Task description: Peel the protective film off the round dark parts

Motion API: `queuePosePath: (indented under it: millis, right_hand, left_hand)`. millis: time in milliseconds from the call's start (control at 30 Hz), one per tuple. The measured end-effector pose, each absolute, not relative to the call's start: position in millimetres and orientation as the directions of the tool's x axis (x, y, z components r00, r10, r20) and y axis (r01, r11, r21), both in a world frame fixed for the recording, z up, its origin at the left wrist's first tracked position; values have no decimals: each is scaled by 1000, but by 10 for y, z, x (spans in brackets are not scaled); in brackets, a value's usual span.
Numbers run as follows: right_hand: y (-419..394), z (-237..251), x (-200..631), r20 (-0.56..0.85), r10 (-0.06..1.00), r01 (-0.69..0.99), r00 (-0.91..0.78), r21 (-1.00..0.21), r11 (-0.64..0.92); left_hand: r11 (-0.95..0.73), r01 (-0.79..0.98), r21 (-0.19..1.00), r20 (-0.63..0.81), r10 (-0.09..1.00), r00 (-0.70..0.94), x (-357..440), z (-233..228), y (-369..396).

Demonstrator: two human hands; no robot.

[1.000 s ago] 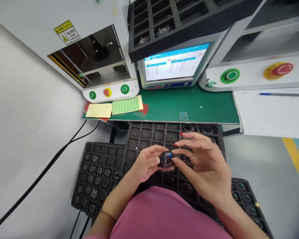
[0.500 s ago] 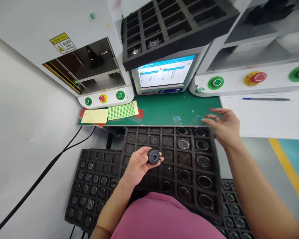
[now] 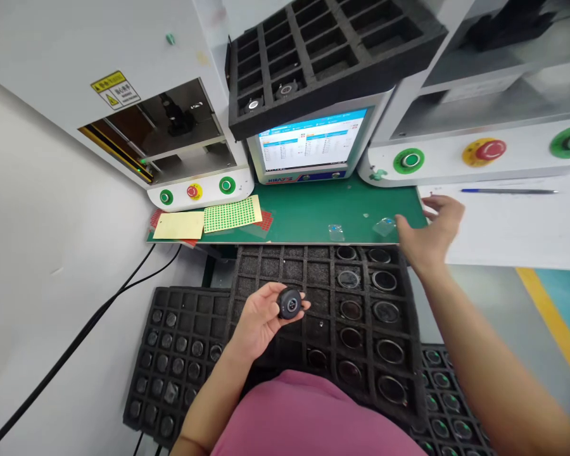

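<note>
My left hand [image 3: 259, 320] is closed around the edge of a round black watch case [image 3: 289, 303], its back with a ring and small contacts turned up. It is above the large black foam tray [image 3: 270, 269]. My right hand [image 3: 432, 234] is over the right end of the green mat [image 3: 308, 206], fingers curved and apart from the thumb, with nothing visible between them. Just left of its thumb lies a clear film piece with a blue tab [image 3: 384, 226]. A second clear film piece [image 3: 335, 232] lies further left, near the mat's front edge.
Round watch parts [image 3: 384, 311] fill the tray's right columns. Another foam tray [image 3: 209, 304] is lower left. A tilted foam tray [image 3: 332, 79] rests above the monitor [image 3: 308, 149]. Machines with buttons flank it. Green dot stickers [image 3: 232, 214] and a pen [image 3: 508, 190] lie behind.
My right hand has let go of the clear film piece, which now lies on the mat, and has shifted slightly right. My left hand still holds the watch case in nearly the same place.
</note>
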State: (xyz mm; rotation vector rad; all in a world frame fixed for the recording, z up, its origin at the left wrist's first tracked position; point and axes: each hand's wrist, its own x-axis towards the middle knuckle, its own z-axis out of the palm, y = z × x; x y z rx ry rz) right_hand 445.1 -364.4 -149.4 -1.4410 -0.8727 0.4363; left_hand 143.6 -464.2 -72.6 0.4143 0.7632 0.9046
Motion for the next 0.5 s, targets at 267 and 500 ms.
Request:
queuePosePath:
  millis: [267,500]
  right_hand:
    - [-4652,-625,3454,293,855,-15,428,-944,331]
    - [-4889,-538,3322,236,934,-168,267,-943,286]
  left_hand:
    - [360,-511,780,-153,902,403,1564,-606,-4707]
    - [553,-481,680,-257,795,550,1563,-580,-4685]
